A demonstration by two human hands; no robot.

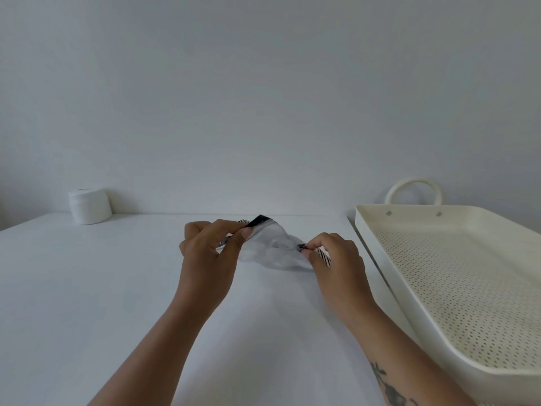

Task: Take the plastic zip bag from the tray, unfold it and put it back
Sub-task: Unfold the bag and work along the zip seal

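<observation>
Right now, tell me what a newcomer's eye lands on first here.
First, the two hands at the centre of the white table: the left hand and right hand pinch opposite ends of a crumpled clear zip bag, held between them. Next, the cream perforated tray lying at the right, and a white roll far left by the wall.

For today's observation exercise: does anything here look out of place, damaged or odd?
Nothing stands out. Both hands, left and right, hold the crumpled zip bag above the table; the tray sits undamaged.
</observation>
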